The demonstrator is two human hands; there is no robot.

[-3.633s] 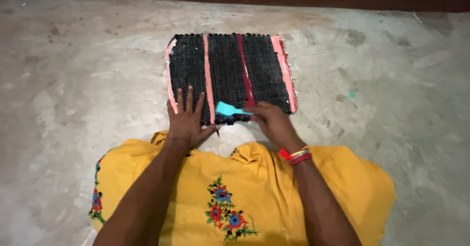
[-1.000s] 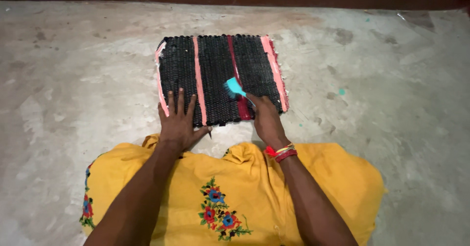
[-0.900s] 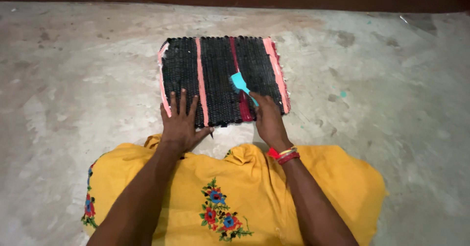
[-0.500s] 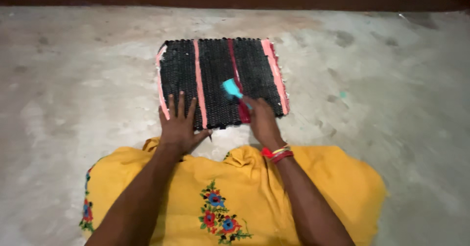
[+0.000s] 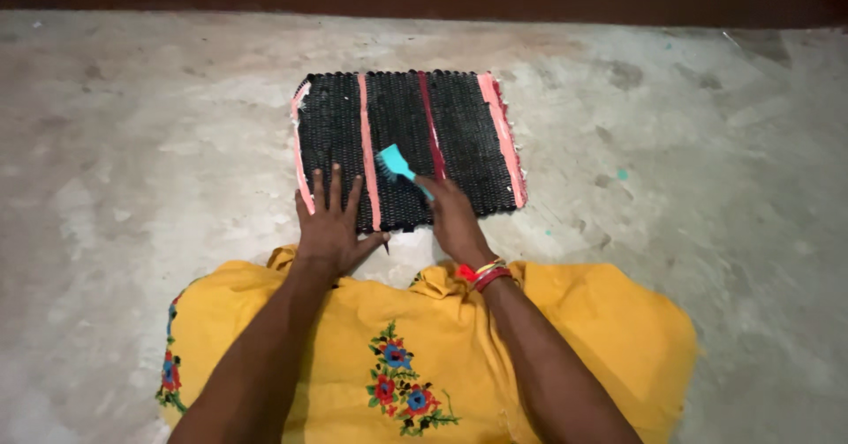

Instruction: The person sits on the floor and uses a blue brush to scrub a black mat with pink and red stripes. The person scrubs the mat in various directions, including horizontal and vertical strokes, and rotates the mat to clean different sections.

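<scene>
Brush: one small turquoise brush (image 5: 395, 164), just above the middle of the frame, lying over my mat; its long axis runs on a slant, head toward the upper left, handle toward the lower right and into my grip.
Right hand: my right hand (image 5: 455, 221) is curled around the brush handle, fingers pressed together over it, knuckles up, resting on the mat's near edge.
Left hand: my left hand (image 5: 330, 225) lies flat, fingers spread, pressing the mat's lower left corner; the palm hangs off onto the floor.
Mat: one black woven mat (image 5: 402, 144), roughly rectangular, centre top of the frame, stripes running away from me.
Stripes: I count four, pink at the left edge, pink left of centre, dark red right of centre, pink at the right edge.
Bangles: red and gold bangles (image 5: 481, 273) on my right wrist; I cannot count them.
Dress: my yellow dress (image 5: 415, 356) with embroidered flowers fills the bottom of the frame, just below the mat.
Floor: bare grey concrete floor (image 5: 150, 144) all round, mottled, with a dark wall strip along the top.
In the way: only my two hands lie on the mat beside the brush.
</scene>
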